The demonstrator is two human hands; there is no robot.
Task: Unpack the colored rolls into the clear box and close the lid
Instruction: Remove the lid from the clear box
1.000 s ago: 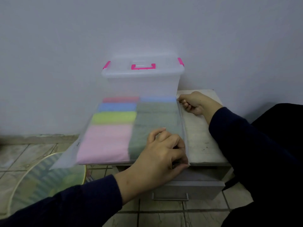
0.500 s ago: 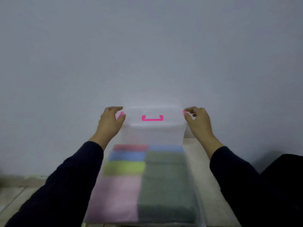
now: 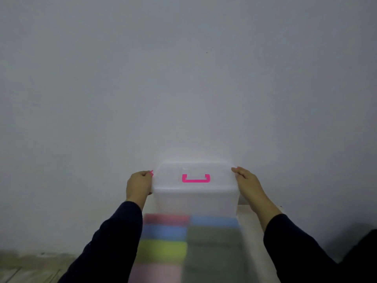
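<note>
Both hands grip the lid's ends — left hand [image 3: 139, 185], right hand [image 3: 247, 183] — so I release both pink latches [image 3: 151, 173] evenly on the lid [image 3: 194, 176].

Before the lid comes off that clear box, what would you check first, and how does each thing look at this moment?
1. Left hand at the lid's left end: ok, fingers curled at the pink latch.
2. Right hand at the right end: ok, fingers on the lid's edge.
3. Lid seated on the clear box: ok, not yet lifted.
4. Both latches released: cannot tell, the right one is hidden by the hand.
5. Pack of colored rolls clear of the lid: ok, it lies in front of the box.
6. Box empty inside: cannot tell, its walls are cloudy and blurred.
</note>
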